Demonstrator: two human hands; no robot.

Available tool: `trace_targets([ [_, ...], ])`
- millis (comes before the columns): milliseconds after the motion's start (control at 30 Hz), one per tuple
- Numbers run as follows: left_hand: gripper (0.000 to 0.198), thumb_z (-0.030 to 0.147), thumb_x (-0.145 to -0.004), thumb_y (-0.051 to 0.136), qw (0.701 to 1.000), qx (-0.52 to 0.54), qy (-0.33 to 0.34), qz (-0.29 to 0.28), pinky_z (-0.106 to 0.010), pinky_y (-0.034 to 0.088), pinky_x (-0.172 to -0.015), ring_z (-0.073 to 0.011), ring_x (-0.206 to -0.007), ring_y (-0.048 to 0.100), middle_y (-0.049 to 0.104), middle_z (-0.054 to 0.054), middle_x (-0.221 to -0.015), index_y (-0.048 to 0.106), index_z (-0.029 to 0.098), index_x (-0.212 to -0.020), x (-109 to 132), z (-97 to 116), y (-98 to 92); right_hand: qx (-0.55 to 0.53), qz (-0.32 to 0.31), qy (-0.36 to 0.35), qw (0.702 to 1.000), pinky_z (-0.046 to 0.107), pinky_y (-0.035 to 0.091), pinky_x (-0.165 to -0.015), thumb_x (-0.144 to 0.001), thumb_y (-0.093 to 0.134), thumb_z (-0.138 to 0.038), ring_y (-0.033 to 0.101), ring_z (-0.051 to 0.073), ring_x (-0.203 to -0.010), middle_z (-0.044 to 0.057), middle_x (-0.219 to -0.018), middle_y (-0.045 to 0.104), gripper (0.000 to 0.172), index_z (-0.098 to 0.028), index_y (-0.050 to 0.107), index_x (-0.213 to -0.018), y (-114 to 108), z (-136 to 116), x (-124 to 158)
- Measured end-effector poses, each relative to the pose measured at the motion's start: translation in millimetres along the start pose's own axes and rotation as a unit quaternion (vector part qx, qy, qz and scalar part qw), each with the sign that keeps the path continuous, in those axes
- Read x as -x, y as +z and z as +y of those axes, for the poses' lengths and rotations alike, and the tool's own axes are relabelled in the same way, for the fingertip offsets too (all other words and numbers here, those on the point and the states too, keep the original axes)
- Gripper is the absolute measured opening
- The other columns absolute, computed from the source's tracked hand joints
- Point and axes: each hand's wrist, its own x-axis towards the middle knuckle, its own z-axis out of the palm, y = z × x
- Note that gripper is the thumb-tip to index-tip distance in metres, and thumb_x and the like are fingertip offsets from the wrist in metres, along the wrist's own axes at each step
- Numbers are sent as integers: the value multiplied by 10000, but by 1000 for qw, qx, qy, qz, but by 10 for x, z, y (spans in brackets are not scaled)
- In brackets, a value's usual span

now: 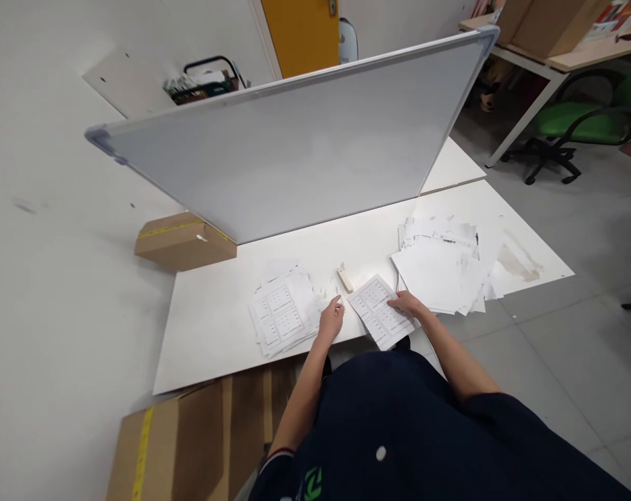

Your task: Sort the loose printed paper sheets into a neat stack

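My right hand [406,303] grips the right edge of a printed sheet of paper [376,306], thumb on top. The sheet is tilted, with its lower corner past the table's front edge. To the left, my left hand [332,320] is closed with curled fingers. Something small and whitish shows at its fingertips, too small to name. Just beyond both hands lies a small cream-coloured oblong object [345,279]. Left of my left hand, a loose pile of printed sheets [281,316] rests on the white table [200,327].
A larger messy stack of papers [440,268] covers the table's right part. Across the back stands a whiteboard [315,146], with a cardboard box [182,243] at its left end. More cardboard boxes [200,438] sit below the front edge. A green chair [581,122] is farther right.
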Motion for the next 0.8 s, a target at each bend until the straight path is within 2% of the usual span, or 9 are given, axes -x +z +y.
trace_targets([
  [233,492,208,-801,385,990,-133,35,-35,-349,369,-822,-225,-930,530,579,-104,-1044,388,213,-1293,-160,68,68,-20,8,26,999,237,449,-525,-629,603,-287,616,193,-709,131,-854,662,252,-112,596,-809,61,49,-74],
  [367,500,213,-814,357,980,-189,28,-62,-350,363,-797,-261,-967,504,550,-131,-1053,361,225,-1315,-233,122,82,-7,10,30,999,237,452,-532,-645,586,-279,617,191,-714,136,-874,658,254,-104,594,-830,86,34,-88],
  [567,497,228,-843,306,967,-236,18,-93,-329,353,-807,-249,-1005,479,516,-115,-1098,302,264,-1338,-283,182,91,-4,-3,38,999,223,443,-531,-666,592,-291,619,195,-742,135,-874,664,278,-99,603,-866,47,-4,-42],
  [800,513,183,-832,278,945,-303,-8,-121,-352,359,-794,-264,-1000,471,501,-114,-1122,306,306,-1329,-334,193,125,5,18,25,1000,215,440,-537,-686,583,-313,618,185,-730,119,-839,672,263,-107,617,-845,91,-37,-79],
])
